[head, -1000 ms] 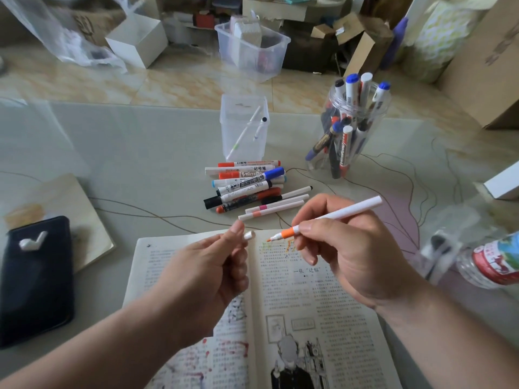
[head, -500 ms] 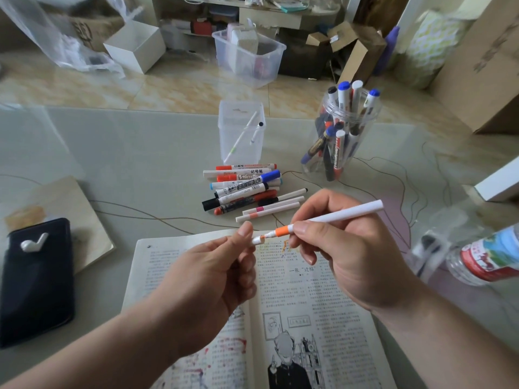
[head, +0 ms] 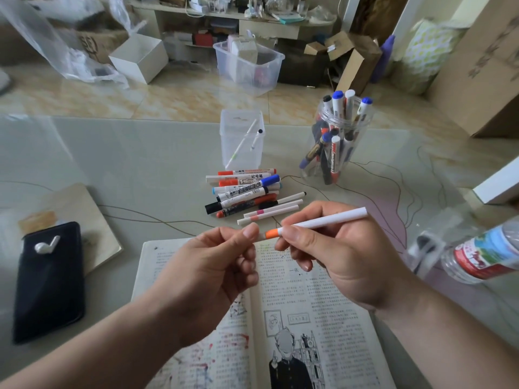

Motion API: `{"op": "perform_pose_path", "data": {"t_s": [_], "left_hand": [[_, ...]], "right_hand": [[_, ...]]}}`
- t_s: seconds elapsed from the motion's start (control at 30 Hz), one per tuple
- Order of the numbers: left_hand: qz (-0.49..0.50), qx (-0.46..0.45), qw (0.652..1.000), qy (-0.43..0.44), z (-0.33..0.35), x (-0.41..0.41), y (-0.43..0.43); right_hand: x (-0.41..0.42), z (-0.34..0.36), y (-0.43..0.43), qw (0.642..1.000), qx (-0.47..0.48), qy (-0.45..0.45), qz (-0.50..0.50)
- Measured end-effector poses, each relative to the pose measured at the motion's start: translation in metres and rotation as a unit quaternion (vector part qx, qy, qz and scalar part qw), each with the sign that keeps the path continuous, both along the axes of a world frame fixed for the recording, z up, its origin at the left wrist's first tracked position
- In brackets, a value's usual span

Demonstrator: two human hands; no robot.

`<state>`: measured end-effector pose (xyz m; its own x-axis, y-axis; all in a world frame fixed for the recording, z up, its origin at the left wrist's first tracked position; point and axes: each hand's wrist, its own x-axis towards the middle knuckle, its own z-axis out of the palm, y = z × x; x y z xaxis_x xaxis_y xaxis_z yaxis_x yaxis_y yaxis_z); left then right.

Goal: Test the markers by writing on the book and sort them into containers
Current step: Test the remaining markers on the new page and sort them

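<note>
My right hand (head: 337, 256) grips a thin white marker with an orange band (head: 320, 221), held above the open book (head: 309, 313). My left hand (head: 213, 273) pinches the marker's white cap, which is on its tip; the cap is mostly hidden by my thumb and finger. A pile of loose markers (head: 247, 192) lies on the table beyond the book. Behind it stand a square clear container (head: 242, 138) holding two thin pens and a round clear jar (head: 335, 141) full of markers.
A black phone with a white earbud (head: 47, 279) lies at the left on a wooden board (head: 73, 209). A plastic water bottle (head: 486, 254) lies at the right, a white box (head: 498, 182) behind it. Boxes and a clear bin stand on the floor beyond the glass table.
My hands came together: the cap in my left hand went from apart from the orange tip onto it. The view tilted up slightly.
</note>
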<state>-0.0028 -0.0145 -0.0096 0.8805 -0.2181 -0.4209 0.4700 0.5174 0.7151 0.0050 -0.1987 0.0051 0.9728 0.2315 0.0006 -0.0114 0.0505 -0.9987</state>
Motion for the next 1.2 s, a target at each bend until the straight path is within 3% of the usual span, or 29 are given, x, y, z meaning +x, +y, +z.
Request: {"op": "perform_pose_path", "data": {"t_s": [0.2, 0.4, 0.6, 0.7, 0.93, 1.2], "left_hand": [[0.021, -0.006, 0.999, -0.049, 0.01, -0.007, -0.001], [0.035, 0.051, 0.995, -0.078, 0.01, -0.009, 0.002], [0.073, 0.151, 0.985, -0.044, 0.004, 0.005, 0.005], [0.134, 0.268, 0.952, -0.054, 0.005, 0.008, 0.006], [0.149, 0.321, 0.932, -0.081, 0.012, 0.01, 0.014], [0.093, 0.361, 0.925, -0.069, 0.004, 0.015, 0.016]], "right_hand": [[-0.006, 0.004, 0.007, 0.995, 0.083, 0.054, -0.012], [-0.011, 0.015, 0.014, 0.993, 0.065, 0.087, -0.034], [-0.001, 0.024, 0.016, 0.983, 0.048, 0.045, -0.172], [0.01, 0.03, 0.019, 0.983, -0.003, -0.023, -0.182], [0.096, 0.05, 0.039, 0.951, -0.166, -0.134, -0.224], [0.152, 0.024, 0.051, 0.958, -0.221, -0.042, -0.181]]}}
